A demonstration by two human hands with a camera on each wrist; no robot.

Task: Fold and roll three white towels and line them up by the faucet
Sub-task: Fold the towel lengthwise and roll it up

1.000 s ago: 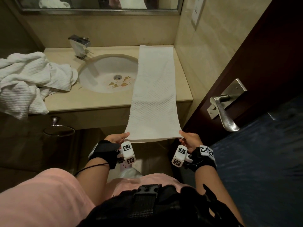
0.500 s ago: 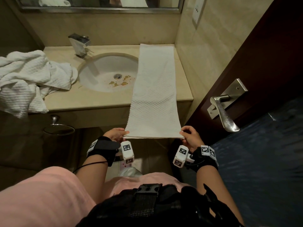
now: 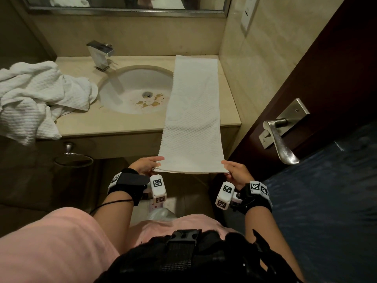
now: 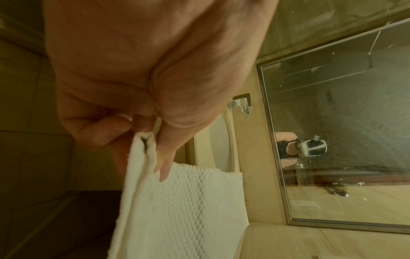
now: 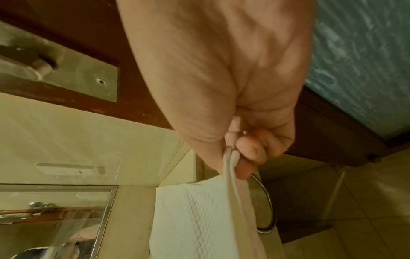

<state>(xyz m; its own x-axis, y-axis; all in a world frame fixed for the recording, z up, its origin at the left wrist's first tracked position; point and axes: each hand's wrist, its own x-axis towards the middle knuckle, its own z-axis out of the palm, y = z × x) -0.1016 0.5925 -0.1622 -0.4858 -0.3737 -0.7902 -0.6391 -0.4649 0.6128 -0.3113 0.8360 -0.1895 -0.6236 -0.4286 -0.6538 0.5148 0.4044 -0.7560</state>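
Your left hand [image 3: 145, 165] and right hand [image 3: 236, 170] each pinch a near corner of the folded towel [image 3: 191, 119], which lies along the counter [image 3: 228, 111] right of the sink. No roll stands by the faucet [image 3: 101, 55]; the crumpled towels [image 3: 34, 97] remain unfolded.

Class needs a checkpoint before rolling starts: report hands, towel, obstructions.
Left hand and right hand each pinch a near corner. Folded towel stretched flat along counter, beside sink. Loose towel pile at left, unrolled.
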